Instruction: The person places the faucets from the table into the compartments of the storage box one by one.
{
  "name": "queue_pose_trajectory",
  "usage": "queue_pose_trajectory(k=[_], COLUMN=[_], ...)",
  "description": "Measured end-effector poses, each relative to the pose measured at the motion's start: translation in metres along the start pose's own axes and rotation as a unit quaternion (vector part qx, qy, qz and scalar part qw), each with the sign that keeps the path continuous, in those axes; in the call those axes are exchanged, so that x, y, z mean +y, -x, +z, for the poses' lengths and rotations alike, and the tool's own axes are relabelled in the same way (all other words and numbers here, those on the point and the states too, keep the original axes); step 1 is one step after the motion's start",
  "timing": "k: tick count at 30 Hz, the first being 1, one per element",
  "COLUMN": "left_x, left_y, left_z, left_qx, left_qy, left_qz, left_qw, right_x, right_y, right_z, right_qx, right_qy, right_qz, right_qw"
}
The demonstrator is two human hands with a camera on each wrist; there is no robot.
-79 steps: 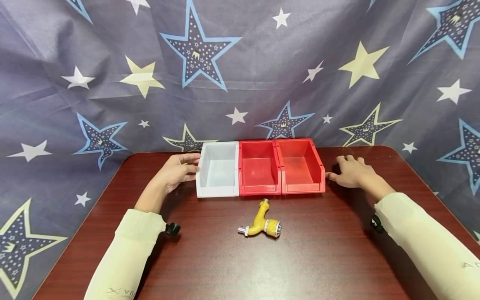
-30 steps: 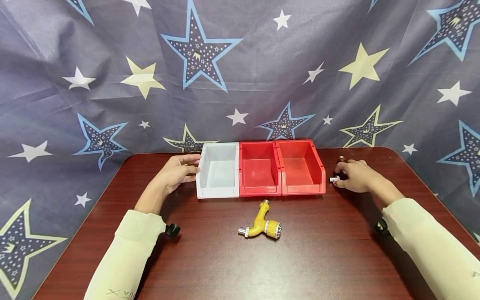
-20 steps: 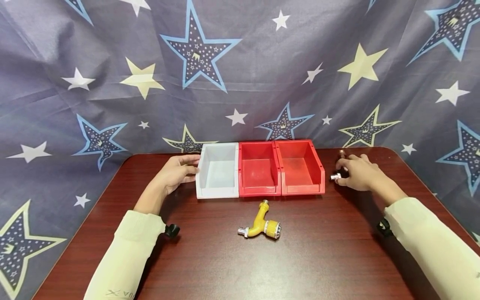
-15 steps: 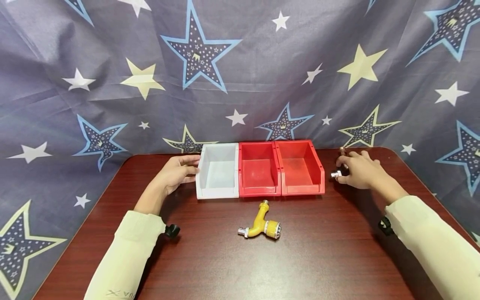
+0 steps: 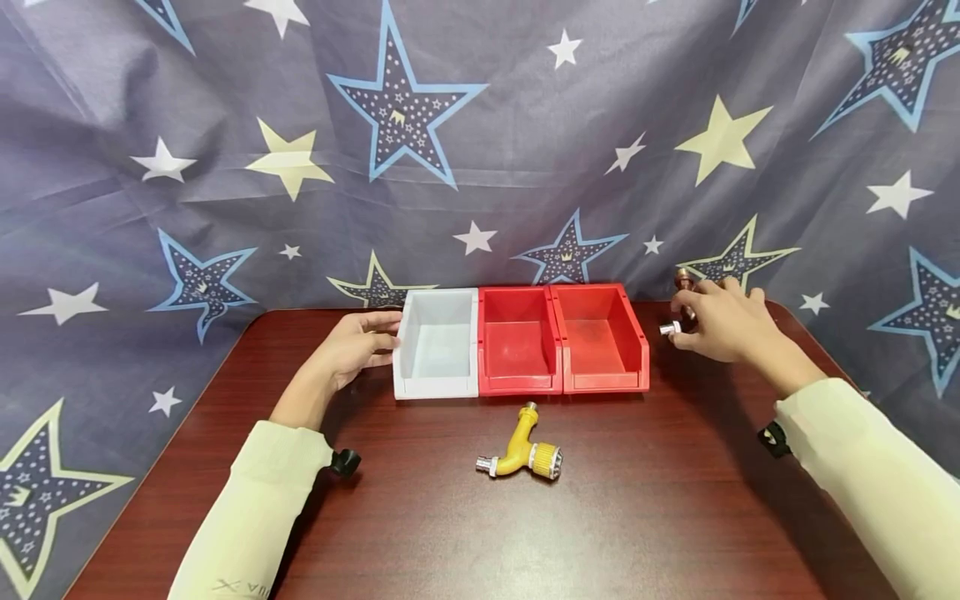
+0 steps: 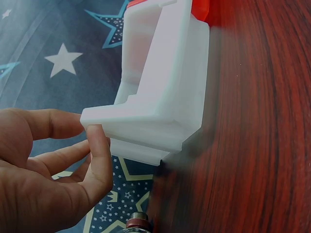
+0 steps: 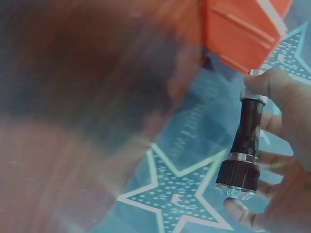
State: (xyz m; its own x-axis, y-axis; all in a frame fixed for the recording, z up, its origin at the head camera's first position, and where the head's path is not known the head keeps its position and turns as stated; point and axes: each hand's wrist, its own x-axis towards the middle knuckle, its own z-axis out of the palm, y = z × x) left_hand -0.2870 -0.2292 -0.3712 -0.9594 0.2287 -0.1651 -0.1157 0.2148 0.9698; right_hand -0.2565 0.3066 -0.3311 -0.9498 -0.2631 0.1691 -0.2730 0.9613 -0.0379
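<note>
The right hand (image 5: 723, 323) curls round a brown tap (image 7: 244, 138), held above the tabletop (image 5: 600, 525) near the end red bin (image 5: 606, 381); the left hand (image 5: 351, 346) pinches the white bin (image 5: 437, 388). A yellow tap (image 5: 517, 452) lies before the middle red bin (image 5: 520, 382).

An indoor workspace is suggested by a wood-grain table (image 5: 645, 517) on which plastic bins (image 5: 437, 387) and a yellow tap (image 5: 517, 454) are laid out, backed by a hanging star-printed cloth (image 5: 517, 158); whether it is set in a home or a workshop cannot be told.
</note>
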Motion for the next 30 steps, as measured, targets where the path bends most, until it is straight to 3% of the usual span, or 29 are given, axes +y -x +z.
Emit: queue_pose_trajectory(k=[10,16,22,30], left_x=[-0.001,-0.001,-0.001,-0.001], left_y=[-0.001,0.0,0.0,0.001], left_z=[0.001,0.001,-0.001,0.0], left_qx=[-0.002,0.0,0.002,0.0], left_qy=[0.003,0.004,0.005,0.007], left_qz=[-0.002,0.0,0.0,0.001], left_qw=[1.0,1.0,1.0,1.0], right_x=[-0.02,-0.041,-0.062,-0.083], right_y=[-0.012,-0.018,-0.024,-0.029], right_z=[-0.019,-0.024,-0.019,-0.009], right_qx=[0.028,0.035,0.042,0.019], right_qy=[-0.004,0.008,0.006,-0.006], right_qz=[-0.014,-0.042,-0.085,-0.124], right_qw=[0.9995,0.9985,0.9954,0.9921])
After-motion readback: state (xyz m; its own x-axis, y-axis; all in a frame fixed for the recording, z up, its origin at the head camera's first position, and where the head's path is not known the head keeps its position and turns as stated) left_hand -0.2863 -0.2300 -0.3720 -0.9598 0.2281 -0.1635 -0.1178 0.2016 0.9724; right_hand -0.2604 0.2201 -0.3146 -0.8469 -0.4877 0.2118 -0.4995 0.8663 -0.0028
